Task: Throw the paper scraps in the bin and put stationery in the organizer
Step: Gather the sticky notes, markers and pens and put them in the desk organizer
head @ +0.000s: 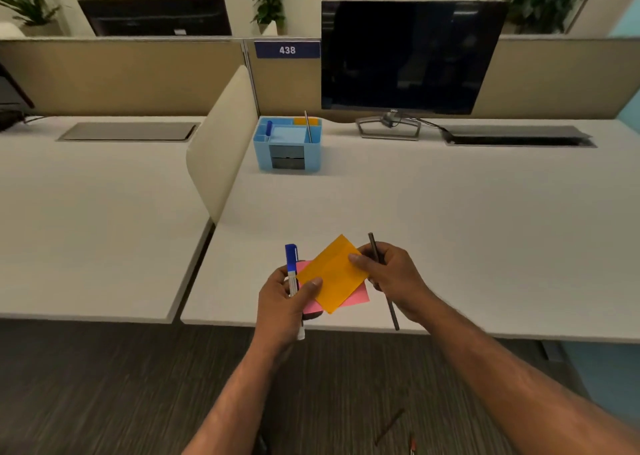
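Floor: dark ribbed carpet (138, 385); two thin sticks (389, 427) lie on it, too blurred to name.
Left hand (282, 304): fingers curled round a blue marker (291, 260) with a white barrel, capped end up; the thumb pins the orange sheet's near-left edge.
Right hand (391, 278): fingers grasp a slim dark pencil (372, 241); the thumb presses the orange sheet's far-right corner.
Papers: flat rectangular orange sheet (334, 276) between both hands, covering most of a pink sheet (360, 297), over the worktop's near edge.
Worktop (450, 212): smooth, white.
Organizer (287, 156): pale blue plastic box with grey front drawers, well beyond the hands; it holds a second marker (268, 129), blue notes and a thin rod.
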Demonstrator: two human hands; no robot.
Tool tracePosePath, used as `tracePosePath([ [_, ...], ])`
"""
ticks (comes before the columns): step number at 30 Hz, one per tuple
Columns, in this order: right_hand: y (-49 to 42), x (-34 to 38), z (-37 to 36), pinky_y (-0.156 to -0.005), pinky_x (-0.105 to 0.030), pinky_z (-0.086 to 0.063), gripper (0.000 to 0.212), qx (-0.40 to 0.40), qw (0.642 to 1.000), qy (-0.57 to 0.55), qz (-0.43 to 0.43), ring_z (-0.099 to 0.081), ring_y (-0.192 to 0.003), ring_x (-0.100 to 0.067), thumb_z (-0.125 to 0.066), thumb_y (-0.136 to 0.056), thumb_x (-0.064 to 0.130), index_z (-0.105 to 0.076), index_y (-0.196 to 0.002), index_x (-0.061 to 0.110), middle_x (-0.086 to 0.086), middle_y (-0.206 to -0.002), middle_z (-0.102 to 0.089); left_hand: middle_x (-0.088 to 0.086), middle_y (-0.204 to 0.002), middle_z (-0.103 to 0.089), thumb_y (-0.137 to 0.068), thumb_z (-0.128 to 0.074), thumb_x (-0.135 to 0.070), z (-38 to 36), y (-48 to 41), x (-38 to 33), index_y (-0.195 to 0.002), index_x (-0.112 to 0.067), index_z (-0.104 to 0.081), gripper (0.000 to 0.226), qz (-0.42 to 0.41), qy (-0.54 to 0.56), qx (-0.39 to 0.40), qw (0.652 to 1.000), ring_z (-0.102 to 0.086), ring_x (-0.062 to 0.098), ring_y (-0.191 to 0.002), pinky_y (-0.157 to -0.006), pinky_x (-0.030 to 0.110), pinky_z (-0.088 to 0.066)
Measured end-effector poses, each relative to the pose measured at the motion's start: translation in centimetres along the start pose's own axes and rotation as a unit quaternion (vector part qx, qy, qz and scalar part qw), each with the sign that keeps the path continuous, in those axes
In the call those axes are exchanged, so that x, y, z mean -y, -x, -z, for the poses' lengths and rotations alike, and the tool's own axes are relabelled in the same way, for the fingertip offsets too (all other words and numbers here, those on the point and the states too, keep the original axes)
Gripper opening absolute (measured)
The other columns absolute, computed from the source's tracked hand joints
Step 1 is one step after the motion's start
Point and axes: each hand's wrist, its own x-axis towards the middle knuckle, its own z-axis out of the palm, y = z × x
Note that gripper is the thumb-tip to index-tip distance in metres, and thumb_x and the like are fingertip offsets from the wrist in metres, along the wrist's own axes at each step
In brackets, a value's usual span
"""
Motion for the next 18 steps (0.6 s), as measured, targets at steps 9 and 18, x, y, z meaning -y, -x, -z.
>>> tracePosePath([
  [9,-7.3,2.3,-1.1,-0.054,-0.023,-0.035,0.031,-0.053,0.993,-0.103,-0.006,-0.046,-0.061,-0.011,-0.042,-0.101,0.035,-0.064,-0.094,0.015,-0.001,-0.074,-0.061,0.009,-0.119,-0.064,-0.084,-0.070,-0.023,1.7,-7.3,-2.2,-0.124,-0.015,-0.053,0.043,-0.004,-0.001,0.020,1.000,-0.068,0.028,-0.097,-0.067,0.032,-0.060],
  [18,-19.6,6.7,-1.3,-0.054,-0.025,-0.038,0.026,-0.054,0.992,-0.099,0.050,-0.048,-0.062,-0.013,-0.033,-0.104,0.023,-0.053,-0.092,0.014,-0.006,-0.076,-0.060,0.010,-0.114,-0.067,-0.086,-0.069,-0.020,1.8,-15.2,-3.9,-0.122,-0.013,-0.054,0.040,-0.011,-0.010,0.008,1.000,-0.068,0.027,-0.095,-0.064,0.030,-0.058],
])
